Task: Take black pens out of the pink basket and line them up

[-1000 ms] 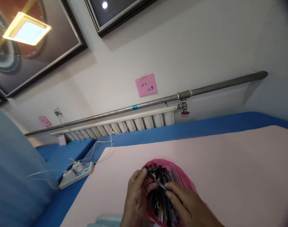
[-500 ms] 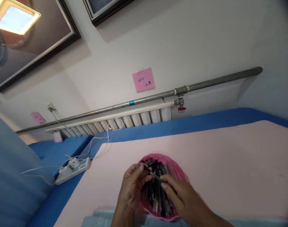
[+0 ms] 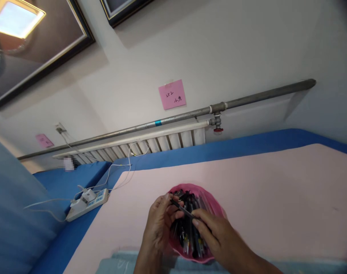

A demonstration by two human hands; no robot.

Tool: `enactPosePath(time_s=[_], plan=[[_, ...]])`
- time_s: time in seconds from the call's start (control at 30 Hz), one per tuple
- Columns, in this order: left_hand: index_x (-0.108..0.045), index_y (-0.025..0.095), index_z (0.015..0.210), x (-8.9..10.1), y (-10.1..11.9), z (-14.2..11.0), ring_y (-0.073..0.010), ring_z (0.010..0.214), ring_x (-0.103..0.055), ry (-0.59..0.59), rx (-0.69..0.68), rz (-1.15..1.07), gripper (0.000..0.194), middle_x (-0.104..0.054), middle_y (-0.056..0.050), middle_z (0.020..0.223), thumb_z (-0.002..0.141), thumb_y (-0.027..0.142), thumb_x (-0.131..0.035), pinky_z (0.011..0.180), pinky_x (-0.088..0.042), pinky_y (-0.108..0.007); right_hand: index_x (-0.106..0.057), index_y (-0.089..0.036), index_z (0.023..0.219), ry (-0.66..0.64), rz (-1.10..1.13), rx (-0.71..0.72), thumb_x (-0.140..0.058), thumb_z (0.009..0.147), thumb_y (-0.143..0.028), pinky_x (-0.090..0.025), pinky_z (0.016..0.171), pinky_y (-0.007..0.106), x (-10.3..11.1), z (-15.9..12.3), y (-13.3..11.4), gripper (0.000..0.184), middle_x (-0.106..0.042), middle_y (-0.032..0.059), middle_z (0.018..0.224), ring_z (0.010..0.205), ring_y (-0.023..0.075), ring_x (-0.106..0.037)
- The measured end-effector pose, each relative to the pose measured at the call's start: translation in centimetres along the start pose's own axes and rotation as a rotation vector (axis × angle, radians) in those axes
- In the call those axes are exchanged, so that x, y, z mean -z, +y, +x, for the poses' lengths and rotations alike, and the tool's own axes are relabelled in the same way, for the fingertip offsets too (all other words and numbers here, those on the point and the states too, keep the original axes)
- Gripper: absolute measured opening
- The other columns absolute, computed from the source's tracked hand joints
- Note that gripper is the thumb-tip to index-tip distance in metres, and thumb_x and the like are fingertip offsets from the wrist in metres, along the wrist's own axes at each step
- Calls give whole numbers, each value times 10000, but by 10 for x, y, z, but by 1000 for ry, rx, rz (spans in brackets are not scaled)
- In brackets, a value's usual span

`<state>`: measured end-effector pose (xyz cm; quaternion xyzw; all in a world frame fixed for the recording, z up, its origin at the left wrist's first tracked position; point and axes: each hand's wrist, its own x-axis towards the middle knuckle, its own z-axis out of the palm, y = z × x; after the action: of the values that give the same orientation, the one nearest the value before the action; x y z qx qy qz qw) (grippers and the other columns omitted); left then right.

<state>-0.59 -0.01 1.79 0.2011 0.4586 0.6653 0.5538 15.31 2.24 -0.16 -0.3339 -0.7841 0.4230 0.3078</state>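
Left hand point(image 3: 158, 220) pinches a dark pen point(image 3: 181, 208) at its far end, right hand point(image 3: 216, 231) pinching the near, above the pink container point(image 3: 215, 202)!

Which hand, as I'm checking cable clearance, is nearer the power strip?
Left. The left hand is to the right of the power strip, not touching it; the right hand is farther right, past the left.

– What colour is the bowl point(image 3: 212, 199)?
– Bright pink; the pens point(image 3: 194, 243) in it are mostly black and clear (a few show flecks of yellow)
– And the held pen point(image 3: 182, 209)?
– Black and greyish
– The sheet point(image 3: 276, 198)?
– Plain pale pink, over a solid blue bed surface point(image 3: 247, 146)
– By the wall point(image 3: 247, 49)?
– A red valve handle point(image 3: 218, 131), a blue band point(image 3: 158, 123) on the grey pipe point(image 3: 187, 115), a pink note point(image 3: 172, 102) with dark handwriting point(image 3: 177, 99)
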Motion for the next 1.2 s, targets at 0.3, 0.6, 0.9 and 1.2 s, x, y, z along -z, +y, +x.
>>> enactPosePath(time_s=[0.3, 0.6, 0.9, 1.2], plan=[[-638, 122, 745, -2, 3, -2, -171, 742, -646, -13, -12, -3, 247, -683, -75, 800, 615, 304, -741, 619, -516, -245, -536, -241, 870, 1, 19, -5, -367, 891, -312, -443, 615, 308, 0, 0, 1, 185, -620, 16, 746, 671, 167, -575], [-619, 119, 647, 1, 3, -1, -136, 697, -637, -3, -28, 18, 214, -672, -46, 715, 576, 252, -772, 614, -512, -205, -541, -234, 800, -10, 66, -17, -379, 874, -298, -420, 568, 286, 3, 1, -5, 189, -585, 0, 674, 610, 153, -537], [-619, 136, 631, -7, 5, -5, -142, 685, -633, -90, -128, -55, 191, -679, -32, 709, 580, 251, -762, 672, -489, -250, -488, -211, 725, -194, 704, -365, -478, 777, -388, -192, 384, 184, 9, 5, -8, 185, -366, -86, 500, 386, 47, -249], [-678, 202, 722, -4, -15, -1, -179, 732, -517, 45, -451, 687, 71, -628, -41, 738, 655, 224, -686, 705, -353, -260, -458, -197, 651, 194, 705, -418, -524, 712, -354, -102, 358, 178, 40, 17, -10, 181, -328, -99, 471, 362, 30, -195]])
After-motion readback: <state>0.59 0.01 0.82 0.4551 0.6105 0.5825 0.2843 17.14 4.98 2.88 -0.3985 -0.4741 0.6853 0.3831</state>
